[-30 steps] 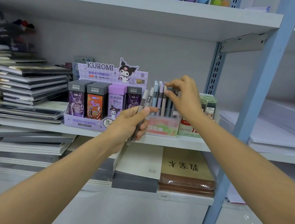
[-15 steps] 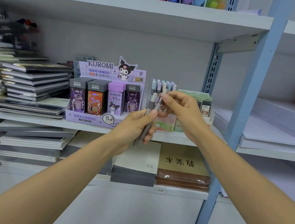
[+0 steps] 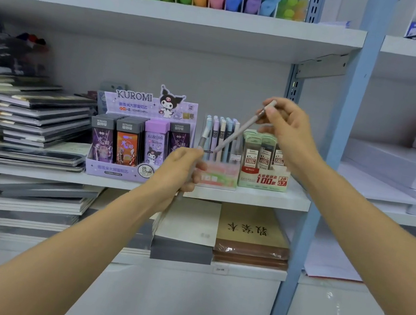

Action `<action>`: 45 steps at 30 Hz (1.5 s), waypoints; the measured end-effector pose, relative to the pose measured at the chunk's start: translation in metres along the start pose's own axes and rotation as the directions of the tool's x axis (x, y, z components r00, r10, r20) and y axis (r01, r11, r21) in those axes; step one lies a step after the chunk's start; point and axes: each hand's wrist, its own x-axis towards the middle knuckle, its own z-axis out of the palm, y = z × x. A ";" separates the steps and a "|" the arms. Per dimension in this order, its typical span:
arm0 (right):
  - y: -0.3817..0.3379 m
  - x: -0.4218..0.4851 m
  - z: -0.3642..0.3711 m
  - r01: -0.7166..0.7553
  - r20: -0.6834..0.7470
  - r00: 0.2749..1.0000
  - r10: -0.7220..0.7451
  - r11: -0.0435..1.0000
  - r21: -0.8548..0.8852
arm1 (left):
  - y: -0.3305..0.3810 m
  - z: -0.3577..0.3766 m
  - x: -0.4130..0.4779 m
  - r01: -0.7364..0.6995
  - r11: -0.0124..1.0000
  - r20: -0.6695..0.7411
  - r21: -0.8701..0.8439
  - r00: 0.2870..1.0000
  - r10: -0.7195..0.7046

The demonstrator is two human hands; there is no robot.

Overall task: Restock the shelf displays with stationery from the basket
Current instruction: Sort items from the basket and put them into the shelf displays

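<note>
Shelf (image 3: pixel 250 196) carries the pen box (image 3: pixel 216 176), in front of which the right hand (image 3: pixel 289 130) pinches a pen (image 3: pixel 242 130) aslant and the left hand (image 3: pixel 179 171) grips a spare pen (image 3: pixel 202 139); entering tilted, the pinched pen could jam or topple the standing pens (image 3: pixel 222 132).

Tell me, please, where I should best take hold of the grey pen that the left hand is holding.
Pinch the grey pen by its upper end, from above and the right. That end stands free above the left hand, nearly upright, while the hand wraps the barrel's middle.
</note>
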 end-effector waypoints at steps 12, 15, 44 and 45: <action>0.029 0.017 0.018 0.102 0.119 0.991 -0.055 0.893 -0.439 | -0.009 -0.004 0.009 -0.141 0.990 -0.016 -0.012 0.990 0.141; 0.029 0.020 0.018 0.126 0.210 0.977 -0.024 0.864 -0.488 | -0.010 -0.005 0.009 -0.138 0.990 -0.017 -0.036 0.990 0.137; 0.020 -0.012 0.031 -0.003 0.241 0.970 0.031 0.993 -0.119 | 0.001 0.021 0.009 -0.207 0.975 -0.121 0.082 0.969 0.216; 0.019 -0.012 0.028 -0.011 0.255 0.966 0.035 0.995 -0.098 | 0.002 0.023 0.009 -0.220 0.970 -0.144 0.103 0.962 0.233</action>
